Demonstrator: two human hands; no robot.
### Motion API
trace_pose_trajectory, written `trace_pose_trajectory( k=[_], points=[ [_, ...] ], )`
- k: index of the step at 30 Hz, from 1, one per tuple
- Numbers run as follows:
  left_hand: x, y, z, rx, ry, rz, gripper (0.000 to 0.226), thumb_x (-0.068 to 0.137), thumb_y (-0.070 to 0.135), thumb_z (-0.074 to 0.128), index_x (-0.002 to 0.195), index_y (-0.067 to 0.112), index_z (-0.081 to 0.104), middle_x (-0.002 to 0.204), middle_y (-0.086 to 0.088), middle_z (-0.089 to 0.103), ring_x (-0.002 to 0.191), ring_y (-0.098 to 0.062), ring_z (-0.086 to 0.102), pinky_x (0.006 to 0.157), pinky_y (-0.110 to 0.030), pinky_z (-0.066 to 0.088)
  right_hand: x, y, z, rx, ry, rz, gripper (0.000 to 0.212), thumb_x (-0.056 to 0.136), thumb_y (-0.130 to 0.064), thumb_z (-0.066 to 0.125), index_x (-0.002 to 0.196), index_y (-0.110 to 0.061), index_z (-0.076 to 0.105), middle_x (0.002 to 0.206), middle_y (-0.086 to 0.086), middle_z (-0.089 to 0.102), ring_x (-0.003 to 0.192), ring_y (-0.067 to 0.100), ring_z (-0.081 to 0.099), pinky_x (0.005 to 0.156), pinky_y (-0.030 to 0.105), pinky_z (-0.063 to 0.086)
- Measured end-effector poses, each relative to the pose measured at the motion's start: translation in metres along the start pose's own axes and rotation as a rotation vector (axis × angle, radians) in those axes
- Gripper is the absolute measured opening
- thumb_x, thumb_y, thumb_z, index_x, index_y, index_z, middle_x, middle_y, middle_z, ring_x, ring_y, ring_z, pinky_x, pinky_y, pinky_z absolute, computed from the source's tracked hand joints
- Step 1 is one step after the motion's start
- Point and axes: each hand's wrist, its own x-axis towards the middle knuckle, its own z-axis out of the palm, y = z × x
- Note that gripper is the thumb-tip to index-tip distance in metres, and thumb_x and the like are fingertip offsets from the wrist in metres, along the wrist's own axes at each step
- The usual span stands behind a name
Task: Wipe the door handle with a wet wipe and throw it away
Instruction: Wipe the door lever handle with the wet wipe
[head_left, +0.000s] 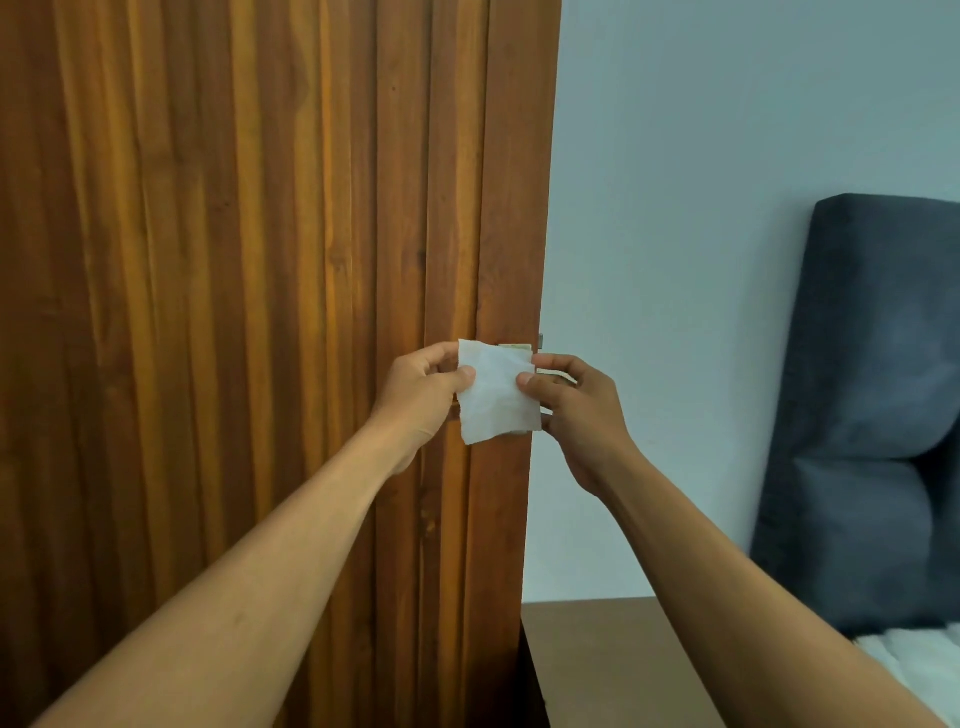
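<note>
Holding a white wet wipe (496, 391) spread between both hands, just in front of the right edge of the wooden door (249, 312), at about handle height. Only one view, from the head, so everything below from there.

Risks first, as a judgement. Door handle (515, 347) almost wholly hidden behind the wipe: only a pale sliver above its top edge and a small metal bit at the door's edge to go by, so easy to misjudge where to press and to rub wood instead of metal. Pinched only at two sides, with the lower part hanging free and slightly creased; could fold on itself or slip from one side once pressed to the handle, leaving bare fingers on it. Door standing open at its free edge; could swing away under a firm push. No bin anywhere in sight, so the throwing away may call for a search.

Left hand (423, 397): partly closed, thumb on the near face of the wipe's left edge, fingers curled behind, grasping it. Right hand (574, 410): likewise partly closed, thumb tip and forefinger pinching the right edge, other fingers loosely bent. Neither hand plainly touching door or handle; cannot tell for the fingers behind the sheet.

Far right: pale wall (675, 208), dark padded headboard (872, 415).
</note>
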Motion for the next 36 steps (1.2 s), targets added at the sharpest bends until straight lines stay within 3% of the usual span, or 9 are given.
trace_pose_trajectory(
  k=[4, 8, 11, 17, 20, 23, 29, 33, 36],
  points=[
    [-0.001, 0.001, 0.000, 0.038, -0.019, 0.038, 0.028, 0.105, 0.018, 0.052, 0.129, 0.018, 0.066, 0.117, -0.003, 0.069, 0.112, -0.022, 0.066, 0.076, -0.027, 0.055, -0.002, -0.003, 0.000, 0.139, -0.055, 0.082, 0.030, 0.084, -0.017, 0.076, 0.110, -0.023, 0.063, 0.122, 0.009, 0.064, 0.106, 0.030, 0.066, 0.082, 0.040, 0.062],
    [-0.002, 0.000, -0.001, 0.034, -0.015, 0.067, 0.025, 0.104, 0.021, 0.054, 0.126, 0.019, 0.066, 0.118, -0.005, 0.068, 0.113, -0.026, 0.067, 0.074, -0.028, 0.055, -0.003, -0.005, 0.000, 0.226, -0.146, 0.143, 0.055, 0.082, -0.026, 0.078, 0.131, -0.015, 0.057, 0.125, 0.010, 0.064, 0.109, 0.029, 0.066, 0.087, 0.040, 0.060],
    [-0.003, 0.000, 0.000, 0.072, 0.009, 0.091, 0.030, 0.104, 0.024, 0.056, 0.133, 0.019, 0.063, 0.119, -0.001, 0.066, 0.113, -0.020, 0.065, 0.073, -0.022, 0.053, -0.002, -0.005, 0.000, 0.179, -0.145, 0.145, 0.051, 0.084, -0.014, 0.076, 0.132, -0.015, 0.057, 0.125, 0.010, 0.063, 0.107, 0.032, 0.067, 0.089, 0.048, 0.059],
    [-0.007, -0.004, 0.000, 0.148, 0.064, 0.134, 0.041, 0.102, 0.027, 0.058, 0.142, 0.015, 0.058, 0.137, -0.004, 0.062, 0.129, -0.021, 0.056, 0.107, -0.039, 0.051, -0.003, -0.003, 0.001, 0.085, -0.132, 0.120, 0.028, 0.098, -0.014, 0.054, 0.124, -0.019, 0.062, 0.126, 0.007, 0.063, 0.109, 0.028, 0.065, 0.087, 0.043, 0.060],
    [-0.011, -0.004, 0.001, 0.172, 0.071, 0.158, 0.041, 0.102, 0.028, 0.058, 0.141, 0.015, 0.058, 0.131, -0.004, 0.064, 0.119, -0.016, 0.059, 0.081, -0.013, 0.053, -0.006, -0.006, 0.002, 0.078, -0.176, 0.106, 0.032, 0.097, -0.037, 0.058, 0.123, -0.020, 0.065, 0.120, 0.006, 0.067, 0.107, 0.025, 0.067, 0.088, 0.042, 0.060],
    [-0.011, -0.005, 0.002, 0.141, 0.060, 0.150, 0.034, 0.102, 0.028, 0.057, 0.135, 0.017, 0.062, 0.121, -0.003, 0.066, 0.106, -0.013, 0.063, 0.060, -0.008, 0.050, -0.005, -0.007, 0.002, 0.016, -0.139, 0.056, 0.039, 0.089, -0.031, 0.070, 0.125, -0.018, 0.063, 0.121, 0.004, 0.064, 0.105, 0.024, 0.067, 0.083, 0.039, 0.062],
    [-0.011, -0.004, 0.002, 0.103, 0.084, 0.129, 0.033, 0.103, 0.024, 0.058, 0.134, 0.014, 0.062, 0.122, 0.001, 0.065, 0.108, -0.010, 0.062, 0.065, -0.008, 0.051, -0.001, -0.003, 0.006, -0.148, 0.024, -0.029, 0.022, 0.093, -0.033, 0.066, 0.113, -0.024, 0.067, 0.119, 0.000, 0.064, 0.102, 0.021, 0.066, 0.084, 0.040, 0.061],
    [-0.014, -0.004, 0.005, 0.047, 0.056, 0.103, 0.028, 0.102, 0.024, 0.060, 0.129, 0.019, 0.064, 0.117, 0.001, 0.069, 0.109, -0.015, 0.067, 0.064, -0.012, 0.055, -0.005, -0.005, 0.007, -0.220, 0.056, -0.121, 0.016, 0.095, -0.034, 0.062, 0.105, -0.022, 0.064, 0.109, -0.002, 0.062, 0.091, 0.014, 0.064, 0.053, 0.014, 0.054],
    [-0.016, -0.004, 0.006, 0.012, 0.037, 0.084, 0.022, 0.101, 0.022, 0.061, 0.123, 0.025, 0.065, 0.112, 0.001, 0.071, 0.106, -0.015, 0.069, 0.066, -0.015, 0.057, -0.005, -0.006, 0.007, -0.204, 0.040, -0.116, 0.015, 0.096, -0.035, 0.060, 0.106, -0.024, 0.062, 0.107, -0.005, 0.061, 0.091, 0.015, 0.065, 0.051, 0.013, 0.053]
  ],
)
